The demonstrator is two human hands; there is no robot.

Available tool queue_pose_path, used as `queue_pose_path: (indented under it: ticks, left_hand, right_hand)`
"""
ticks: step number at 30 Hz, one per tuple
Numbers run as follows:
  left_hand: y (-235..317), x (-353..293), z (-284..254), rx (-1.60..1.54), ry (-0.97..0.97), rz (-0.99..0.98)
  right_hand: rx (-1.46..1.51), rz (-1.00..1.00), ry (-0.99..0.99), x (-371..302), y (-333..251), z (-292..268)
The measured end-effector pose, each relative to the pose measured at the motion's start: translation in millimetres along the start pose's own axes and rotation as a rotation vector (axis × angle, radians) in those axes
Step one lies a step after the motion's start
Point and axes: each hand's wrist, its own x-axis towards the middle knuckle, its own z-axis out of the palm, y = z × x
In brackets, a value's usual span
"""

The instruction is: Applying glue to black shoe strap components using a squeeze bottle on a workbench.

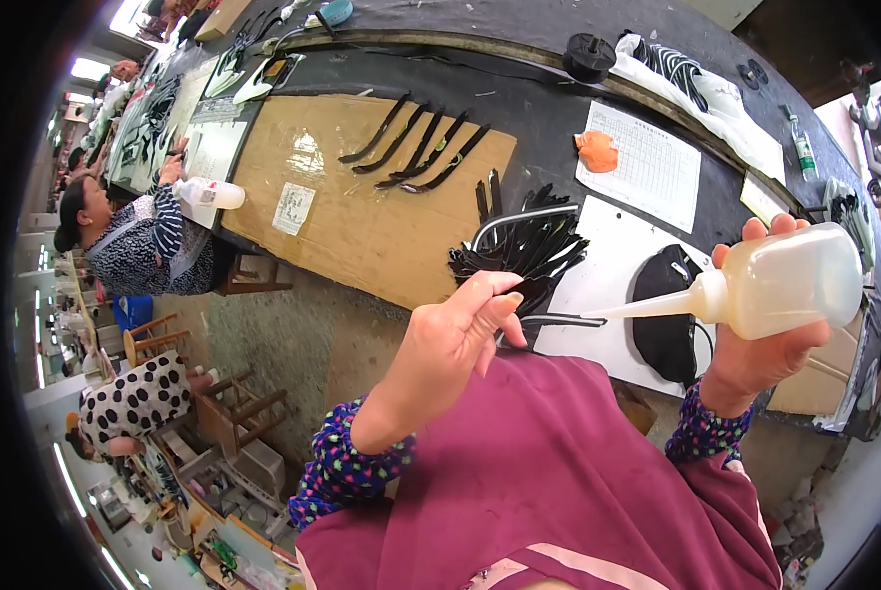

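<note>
**Squeeze bottle (792, 280) in your right hand (755, 364), pale-lined strip (558, 321) at your left (460, 329)**

The dark table (548, 128) spreads out in front of you. The biggest thing on it is the cardboard sheet (362, 236), ahead and to your left, with a row of black strips (444, 144) laid side by side near its far edge. Next comes the white board (607, 236) before you, then the printed sheet (671, 192) just beyond it. A heap of black strips (534, 251) sits between cardboard and board, just past your left hand. Your right hand is wrapped around the bottle, which you hold tilted over sideways, nozzle pointing left. On the board beneath lies a black cloth piece (662, 324). Your left thumb and fingers are pinched together on the pale-lined strip, its free end reaching right. An orange scrap (598, 151) rests on the printed sheet. Smallest is the nozzle tip (598, 314), right by that strip; you can't tell here whether they touch.
</note>
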Motion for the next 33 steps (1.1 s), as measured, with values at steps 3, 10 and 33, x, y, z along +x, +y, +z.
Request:
queue_pose_path:
  ticks: [3, 10, 33]
  left_hand:
    - [6, 0, 1, -0.271, -0.142, -0.137]
    - [21, 3, -7, -0.349, -0.329, -0.278]
    - [26, 15, -17, -0.360, -0.356, -0.338]
  right_hand:
    - [-0.052, -0.013, 0.012, 0, 1, 1]
    - [-0.056, 0.027, -0.020, 1, 0, 4]
    - [-0.133, 0.087, -0.042, 8, 7, 7]
